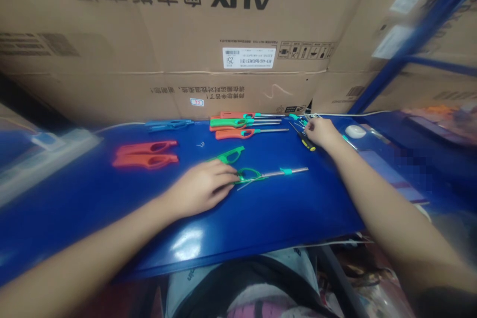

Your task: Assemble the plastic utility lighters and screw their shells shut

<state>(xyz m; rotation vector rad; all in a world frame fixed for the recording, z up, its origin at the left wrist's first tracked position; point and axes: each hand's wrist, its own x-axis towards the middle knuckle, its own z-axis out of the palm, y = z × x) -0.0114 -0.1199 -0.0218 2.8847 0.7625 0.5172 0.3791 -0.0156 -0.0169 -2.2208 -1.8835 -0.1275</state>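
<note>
My left hand (208,184) is closed round the handle end of a green utility lighter (250,175), whose metal tube, with a teal piece on it, points right. Just behind that hand lies a separate green handle shell (231,155). My right hand (321,133) reaches to the back right, its fingers pinched together among small metal and teal parts (296,117); what they hold, if anything, is hidden. Close to its fingertips is a black and yellow screwdriver (307,144). Several orange and green lighters with metal tubes, one an orange lighter (238,133), lie at the back.
Red handle shells (145,160) and blue handle shells (169,125) lie at left on the blue table surface (261,223). A white rounded object (355,131) is beyond my right wrist. Cardboard (167,39) walls the back; a blue metal bar (406,44) rises at right.
</note>
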